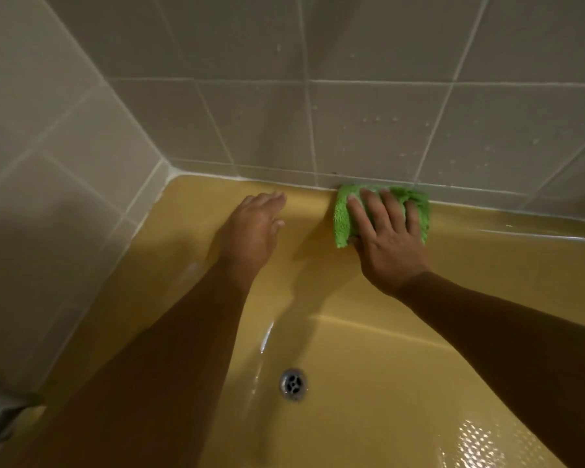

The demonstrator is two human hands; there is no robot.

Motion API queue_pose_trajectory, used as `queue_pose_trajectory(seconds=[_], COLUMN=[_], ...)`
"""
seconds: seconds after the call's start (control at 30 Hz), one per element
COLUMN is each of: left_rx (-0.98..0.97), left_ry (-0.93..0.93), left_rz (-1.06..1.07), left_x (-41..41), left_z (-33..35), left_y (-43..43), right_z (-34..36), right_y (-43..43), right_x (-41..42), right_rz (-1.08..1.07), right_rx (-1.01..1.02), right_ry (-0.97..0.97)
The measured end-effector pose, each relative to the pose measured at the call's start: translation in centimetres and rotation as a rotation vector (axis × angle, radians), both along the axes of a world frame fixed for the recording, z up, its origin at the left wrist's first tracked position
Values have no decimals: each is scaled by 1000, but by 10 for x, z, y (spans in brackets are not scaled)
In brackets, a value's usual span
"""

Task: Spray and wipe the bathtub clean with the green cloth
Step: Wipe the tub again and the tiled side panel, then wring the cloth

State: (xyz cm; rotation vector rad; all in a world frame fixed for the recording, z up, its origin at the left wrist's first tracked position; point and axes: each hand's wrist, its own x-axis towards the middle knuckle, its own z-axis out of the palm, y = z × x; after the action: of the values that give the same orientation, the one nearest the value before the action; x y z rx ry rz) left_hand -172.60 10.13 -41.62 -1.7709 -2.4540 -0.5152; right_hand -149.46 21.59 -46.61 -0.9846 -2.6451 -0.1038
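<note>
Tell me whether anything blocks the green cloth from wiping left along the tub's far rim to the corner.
Yes: the left hand lies open on or just over that rim, between the cloth pressed under the right hand and the corner. Nothing else visible sits on that stretch.

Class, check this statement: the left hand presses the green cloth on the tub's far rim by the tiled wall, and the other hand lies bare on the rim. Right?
Not quite. In the head view the right hand presses the cloth on the rim by the wall; the left hand is the bare one.
</note>
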Motion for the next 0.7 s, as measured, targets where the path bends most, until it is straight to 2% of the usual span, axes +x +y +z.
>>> queue_pose_trajectory(seconds=[0.2, 0.33, 0.43, 0.63, 0.7], left_rx=[-104, -116, -185, -301, -356], left_ry=[26, -32, -7, -37, -30], left_rz=[168, 338, 457, 569, 578], left_x=[-58, -67, -67, -73, -75], left_z=[14, 26, 32, 46, 52], left_y=[-44, -79, -104, -116, -114], right_z=[15, 33, 49, 57, 59], right_y=[-33, -54, -66, -84, -71], right_x=[-98, -161, -198, -225, -225], right_rz=[44, 77, 118, 425, 463], right_rx=[-139, -270, -342, -342, -323], right_ry=[-21, -14, -49, -208, -213])
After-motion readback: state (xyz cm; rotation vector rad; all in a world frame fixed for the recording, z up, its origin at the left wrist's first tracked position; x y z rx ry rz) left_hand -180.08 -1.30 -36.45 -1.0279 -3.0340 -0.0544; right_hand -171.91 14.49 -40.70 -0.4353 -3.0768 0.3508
